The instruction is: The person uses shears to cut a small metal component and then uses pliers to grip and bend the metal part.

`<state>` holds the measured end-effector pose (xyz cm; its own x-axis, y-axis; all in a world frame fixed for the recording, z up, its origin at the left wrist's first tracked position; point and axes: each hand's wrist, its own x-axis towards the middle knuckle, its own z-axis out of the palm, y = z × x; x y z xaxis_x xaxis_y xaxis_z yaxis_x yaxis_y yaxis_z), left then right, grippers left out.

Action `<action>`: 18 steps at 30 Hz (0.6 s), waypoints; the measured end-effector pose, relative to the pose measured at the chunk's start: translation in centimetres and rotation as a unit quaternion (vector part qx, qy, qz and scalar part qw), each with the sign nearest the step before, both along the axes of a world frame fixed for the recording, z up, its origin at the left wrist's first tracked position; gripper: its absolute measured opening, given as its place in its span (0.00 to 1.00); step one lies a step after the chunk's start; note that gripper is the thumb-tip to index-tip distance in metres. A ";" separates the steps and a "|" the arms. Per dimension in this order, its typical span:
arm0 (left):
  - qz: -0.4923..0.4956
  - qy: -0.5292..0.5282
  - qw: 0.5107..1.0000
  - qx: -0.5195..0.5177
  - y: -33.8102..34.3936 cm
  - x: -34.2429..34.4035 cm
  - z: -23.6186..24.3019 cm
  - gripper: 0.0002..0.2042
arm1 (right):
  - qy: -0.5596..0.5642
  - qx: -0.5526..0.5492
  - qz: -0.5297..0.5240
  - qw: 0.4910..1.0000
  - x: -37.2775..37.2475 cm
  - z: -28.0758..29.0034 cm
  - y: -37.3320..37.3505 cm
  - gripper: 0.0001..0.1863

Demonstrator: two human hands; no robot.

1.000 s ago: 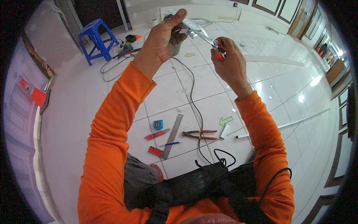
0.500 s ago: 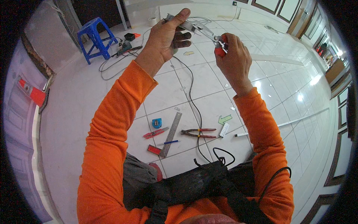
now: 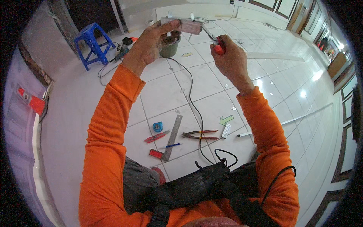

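Above the white tiled floor (image 3: pixel 162 94), two orange-sleeved arms reach forward. Beyond the steel ruler (image 3: pixel 173 137) lying on the tiles, to its far left, stands a blue plastic stool (image 3: pixel 92 43). The left hand (image 3: pixel 153 43) is raised well beyond the ruler, its fingers curled and thumb pressed on a long pale rectangular fitting (image 3: pixel 182 25) held level. The right hand (image 3: pixel 228 60), just right of it, is closed round a red-handled tool (image 3: pixel 218 44) whose tip meets the fitting's end. A black cable (image 3: pixel 193 106) hangs from the fitting past the ruler's right side. Red-handled pliers (image 3: pixel 199 134) lie just right of the ruler; a small blue tape measure (image 3: pixel 157 126) sits just left.
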<state>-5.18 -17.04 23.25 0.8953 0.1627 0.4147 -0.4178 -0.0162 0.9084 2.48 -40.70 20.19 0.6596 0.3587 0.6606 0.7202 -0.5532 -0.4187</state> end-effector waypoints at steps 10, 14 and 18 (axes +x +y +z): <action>-0.019 -0.044 0.998 -0.027 0.4 0.1 -0.5 0.20 | 0.020 -0.014 0.021 0.999 -0.1 0.1 0.1 0.16; -0.044 -0.028 0.995 -0.087 0.1 0.3 -0.5 0.20 | 0.010 -0.005 0.026 1.000 0.1 -0.1 0.1 0.16; -0.025 -0.030 0.997 -0.062 -0.1 0.3 -0.6 0.21 | 0.017 0.001 0.030 0.999 0.2 -0.4 0.1 0.17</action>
